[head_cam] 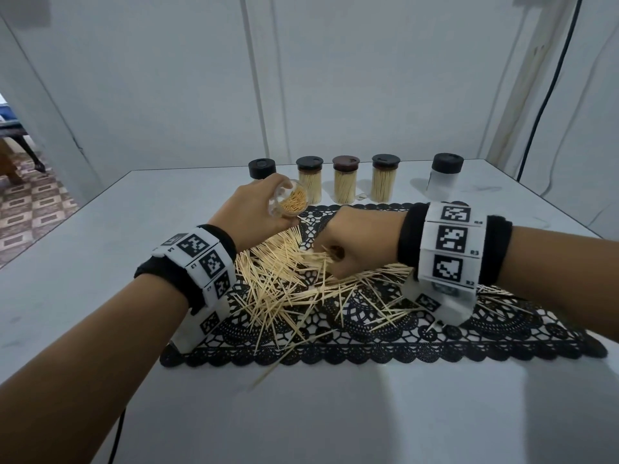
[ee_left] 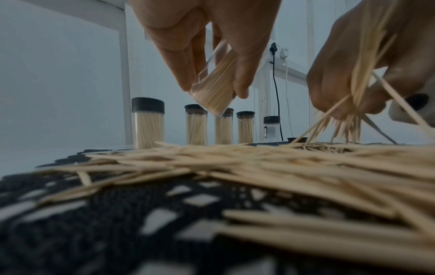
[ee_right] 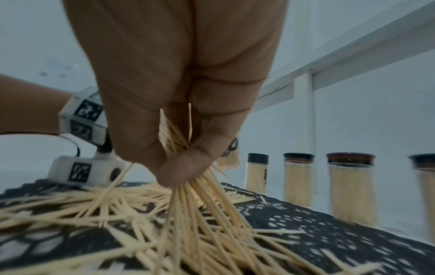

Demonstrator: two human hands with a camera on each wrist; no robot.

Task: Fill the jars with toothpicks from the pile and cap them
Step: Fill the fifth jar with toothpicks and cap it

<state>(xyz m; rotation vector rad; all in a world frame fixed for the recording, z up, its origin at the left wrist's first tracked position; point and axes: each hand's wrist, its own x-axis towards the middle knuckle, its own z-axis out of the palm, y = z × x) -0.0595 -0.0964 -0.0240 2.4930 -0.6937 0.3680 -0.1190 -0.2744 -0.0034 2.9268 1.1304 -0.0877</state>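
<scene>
My left hand (head_cam: 258, 209) grips a clear uncapped jar (head_cam: 290, 203) (ee_left: 215, 89), tilted with its mouth toward me and partly filled with toothpicks. Below it a loose toothpick pile (head_cam: 294, 283) (ee_left: 259, 167) (ee_right: 117, 214) spreads over a black lace mat (head_cam: 385, 329). My right hand (head_cam: 355, 242) (ee_right: 183, 152) pinches a bunch of toothpicks (ee_right: 188, 186) just above the pile, right of the jar. Behind the mat stand several capped jars: three full ones (head_cam: 345, 180) in a row, one more (head_cam: 262, 168) behind my left hand, and an empty capped jar (head_cam: 445, 174) at the right.
The white table (head_cam: 100, 262) runs to a wall behind the jars; its left edge drops to a tiled floor. A black cable (head_cam: 549, 88) hangs at the back right. A small dark lid (ee_left: 297, 139) lies on the table near the mat's far edge.
</scene>
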